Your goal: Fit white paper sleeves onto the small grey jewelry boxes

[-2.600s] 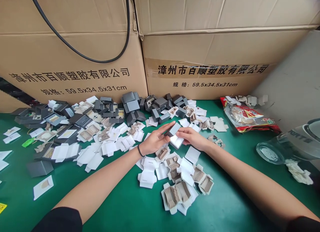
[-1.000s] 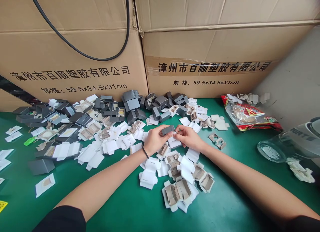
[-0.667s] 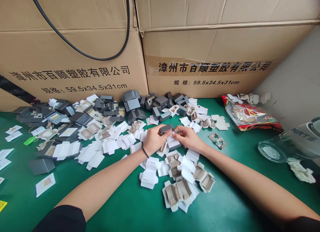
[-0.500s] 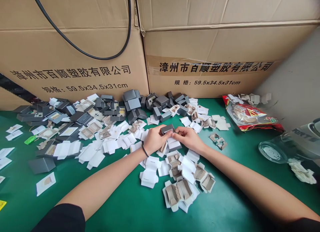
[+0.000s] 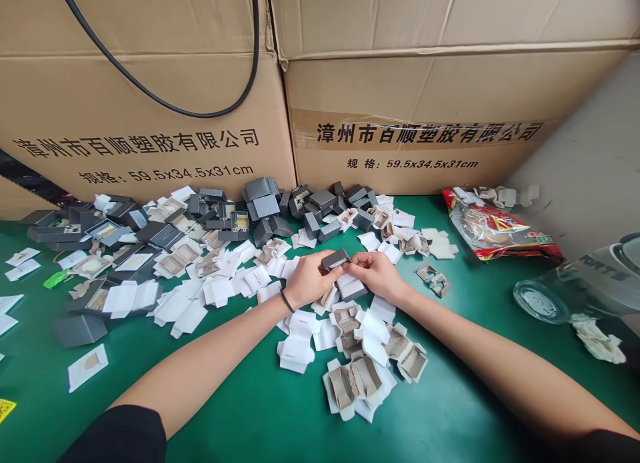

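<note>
A small dark grey box (image 5: 336,258) is held above the middle of the pile. My left hand (image 5: 311,276) wraps its fingers round the box from the left, with a dark band on the wrist. At the box's right end my right hand (image 5: 377,274) is closed, thumb and fingers pressed together at its edge; the fingertips partly hide what they grip. Directly below the hands lies another grey and white box piece (image 5: 353,288). Nearer to me are opened white cartons (image 5: 350,383) with brown insides.
Many dark grey boxes (image 5: 320,202) and flattened white cartons (image 5: 185,310) cover the green table (image 5: 240,416). Behind stand big cardboard boxes (image 5: 410,90) with a black cable (image 5: 200,114) hanging in front. On the right are a red food bag (image 5: 500,230) and a clear bottle (image 5: 575,283).
The small grey box has tilted slightly between my hands, its right end now showing more. The whole view has shifted a little; the piles look the same.
</note>
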`<action>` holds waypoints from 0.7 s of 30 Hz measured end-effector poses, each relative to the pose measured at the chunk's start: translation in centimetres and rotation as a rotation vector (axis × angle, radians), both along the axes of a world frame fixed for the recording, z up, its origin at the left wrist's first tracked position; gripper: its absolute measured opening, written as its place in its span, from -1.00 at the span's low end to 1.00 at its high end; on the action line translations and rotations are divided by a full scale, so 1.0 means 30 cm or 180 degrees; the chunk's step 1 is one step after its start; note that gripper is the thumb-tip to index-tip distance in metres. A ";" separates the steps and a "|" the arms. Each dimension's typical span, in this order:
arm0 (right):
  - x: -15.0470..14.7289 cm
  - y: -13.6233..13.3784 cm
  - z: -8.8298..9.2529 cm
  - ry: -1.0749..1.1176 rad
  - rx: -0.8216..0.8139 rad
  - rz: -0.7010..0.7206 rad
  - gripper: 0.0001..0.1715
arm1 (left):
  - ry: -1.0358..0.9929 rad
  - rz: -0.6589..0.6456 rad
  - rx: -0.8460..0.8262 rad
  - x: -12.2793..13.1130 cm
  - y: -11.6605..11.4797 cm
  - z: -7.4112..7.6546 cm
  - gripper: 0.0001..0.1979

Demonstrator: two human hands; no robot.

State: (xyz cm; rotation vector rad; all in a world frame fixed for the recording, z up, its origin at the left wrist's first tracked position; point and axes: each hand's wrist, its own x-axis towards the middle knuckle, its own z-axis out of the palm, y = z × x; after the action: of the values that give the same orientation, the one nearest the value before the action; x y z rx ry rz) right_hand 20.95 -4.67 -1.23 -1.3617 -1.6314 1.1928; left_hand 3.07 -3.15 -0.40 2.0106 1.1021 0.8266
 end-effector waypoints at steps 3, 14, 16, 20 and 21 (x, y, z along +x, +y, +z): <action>-0.003 -0.005 0.003 -0.0076 0.0088 -0.0002 -0.57 | 0.0128 0.0063 0.0134 -0.001 0.001 0.004 -0.79; 0.000 0.001 0.010 -0.0319 0.0031 -0.0042 -0.58 | 0.0184 0.0367 0.0448 0.006 -0.014 0.001 -0.75; 0.003 0.004 0.008 -0.0340 0.0016 -0.0005 -0.59 | 0.0362 0.0440 0.0559 0.009 -0.015 -0.004 -0.78; -0.001 0.002 0.005 -0.0316 0.0044 0.0088 -0.58 | 0.0587 0.0537 0.0747 0.012 -0.018 -0.015 -0.83; -0.004 -0.002 0.004 -0.0304 0.0071 0.0086 -0.58 | 0.0597 0.0550 0.0800 0.012 -0.019 -0.017 -0.85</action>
State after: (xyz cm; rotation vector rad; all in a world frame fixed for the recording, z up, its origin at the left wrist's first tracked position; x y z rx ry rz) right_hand 20.82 -4.74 -1.11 -1.4056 -1.7296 1.1372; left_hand 3.41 -3.73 -0.91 2.2611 1.3500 0.9168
